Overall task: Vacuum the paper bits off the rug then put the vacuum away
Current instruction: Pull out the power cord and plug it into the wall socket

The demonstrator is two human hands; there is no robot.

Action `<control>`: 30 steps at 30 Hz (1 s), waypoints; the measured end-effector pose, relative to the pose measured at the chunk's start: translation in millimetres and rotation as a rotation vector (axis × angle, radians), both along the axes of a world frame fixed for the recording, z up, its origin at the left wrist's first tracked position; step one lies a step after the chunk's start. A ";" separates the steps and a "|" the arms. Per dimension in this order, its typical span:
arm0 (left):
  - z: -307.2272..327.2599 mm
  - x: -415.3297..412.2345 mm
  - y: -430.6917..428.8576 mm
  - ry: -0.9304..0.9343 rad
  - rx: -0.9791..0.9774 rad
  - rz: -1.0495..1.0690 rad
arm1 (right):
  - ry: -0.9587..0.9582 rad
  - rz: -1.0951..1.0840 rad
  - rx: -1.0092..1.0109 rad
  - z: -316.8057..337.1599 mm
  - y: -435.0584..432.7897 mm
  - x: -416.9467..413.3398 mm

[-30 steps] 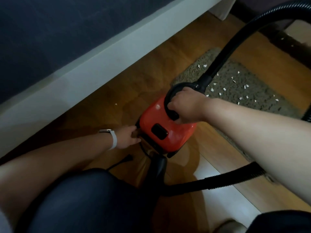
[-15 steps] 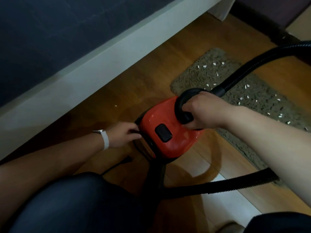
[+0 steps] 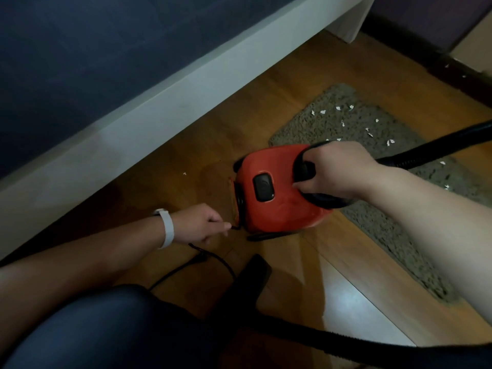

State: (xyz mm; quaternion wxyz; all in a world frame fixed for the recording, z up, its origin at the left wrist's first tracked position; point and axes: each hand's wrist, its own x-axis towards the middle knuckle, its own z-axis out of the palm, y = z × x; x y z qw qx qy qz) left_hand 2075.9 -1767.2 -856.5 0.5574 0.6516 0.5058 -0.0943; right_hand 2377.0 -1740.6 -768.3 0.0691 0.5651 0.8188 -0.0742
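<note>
1. Wood floor point(image 3: 207, 145) runs beside a white bed point(image 3: 159, 102); a grey rug point(image 3: 332, 129) is strewn with paper bits point(image 3: 323, 111).
2. The red vacuum point(image 3: 277, 209) is at the rug's near edge.
3. Right hand point(image 3: 335, 171) grips its handle; left hand point(image 3: 202, 225) pinches the cord point(image 3: 234, 227).

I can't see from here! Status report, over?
Right hand grips red vacuum by handle. Left hand pinches power cord at its rear. Paper bits lie on rug. Hose crosses rug.

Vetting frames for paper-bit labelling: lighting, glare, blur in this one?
Head view: dim and soft overall, red vacuum stands out; head view: white glare patch on the floor, lower right; head view: paper bits on the rug show as white specks, shapes too blurred to outline.
</note>
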 end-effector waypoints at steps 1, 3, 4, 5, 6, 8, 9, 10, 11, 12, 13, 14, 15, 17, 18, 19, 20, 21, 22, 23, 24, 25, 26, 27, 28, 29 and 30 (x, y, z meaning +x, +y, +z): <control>-2.2 1.1 0.0 -0.003 -0.038 0.044 | 0.008 -0.020 0.007 0.8 -0.1 2.1; -8.8 2.8 1.7 0.048 -0.073 0.075 | 0.020 -0.046 0.019 2.1 -0.2 5.2; -11.6 3.5 3.4 0.103 -0.070 0.062 | 0.026 -0.053 0.017 3.2 -0.8 5.8; -14.7 4.7 5.7 0.164 -0.072 0.055 | 0.032 -0.058 0.014 4.8 -1.4 6.4; -17.0 5.5 7.9 0.220 -0.071 0.052 | 0.040 -0.063 0.010 7.0 -2.1 6.9; -20.7 5.0 13.2 0.342 0.003 0.079 | 0.055 -0.063 0.001 11.6 -4.3 6.9; -22.9 3.1 17.5 0.361 0.071 0.170 | 0.058 -0.059 -0.001 13.4 -5.6 6.6; -24.2 0.6 23.0 0.307 0.105 0.351 | 0.056 -0.055 -0.001 15.1 -6.8 6.3; -21.4 -0.4 28.1 0.194 0.106 0.568 | 0.052 -0.052 -0.001 16.1 -7.8 5.8; -18.0 -1.7 34.2 0.055 0.108 0.765 | 0.047 -0.051 -0.002 16.6 -8.6 4.9; -13.0 -3.0 39.9 -0.087 0.114 0.903 | 0.044 -0.053 -0.009 16.5 -9.0 4.1; -7.4 -4.4 44.5 -0.196 0.126 0.957 | 0.042 -0.058 -0.021 16.0 -9.6 2.9; -1.0 -4.1 46.8 -0.302 0.129 0.959 | 0.041 -0.062 -0.034 15.1 -10.0 1.5; 14.4 0.0 45.5 -0.485 0.091 0.867 | 0.038 -0.065 -0.050 12.0 -10.5 -1.7; 22.0 3.4 42.5 -0.542 0.050 0.794 | 0.034 -0.066 -0.052 10.2 -10.6 -3.0; 28.9 6.7 38.2 -0.568 0.006 0.710 | 0.029 -0.069 -0.051 8.9 -10.7 -3.8; 34.7 9.7 33.1 -0.569 -0.043 0.622 | 0.026 -0.076 -0.050 8.2 -10.7 -4.5; 39.2 12.8 28.3 -0.556 -0.101 0.539 | 0.026 -0.087 -0.050 8.0 -10.7 -4.8; 41.7 15.3 24.3 -0.531 -0.158 0.459 | 0.028 -0.101 -0.052 8.4 -10.7 -4.9; 44.3 17.9 20.5 -0.485 -0.199 0.371 | 0.031 -0.117 -0.057 9.6 -10.7 -5.0; 45.8 20.3 17.1 -0.415 -0.218 0.275 | 0.033 -0.133 -0.062 10.8 -10.4 -4.8; 45.4 22.6 13.7 -0.332 -0.222 0.184 | 0.035 -0.148 -0.066 12.0 -10.2 -4.6; 42.3 23.8 10.9 -0.249 -0.222 0.105 | 0.040 -0.163 -0.068 12.8 -9.8 -4.1; 36.3 23.6 8.9 -0.174 -0.223 0.042 | 0.046 -0.175 -0.065 13.9 -9.5 -3.6; 28.5 22.5 7.1 -0.106 -0.217 0.000 | 0.053 -0.188 -0.060 14.8 -9.3 -2.8; 20.4 20.4 6.4 -0.054 -0.202 -0.021 | 0.060 -0.198 -0.058 16.2 -9.3 -2.1; 13.4 17.7 7.0 -0.016 -0.181 -0.020 | 0.067 -0.205 -0.059 17.7 -9.4 -1.5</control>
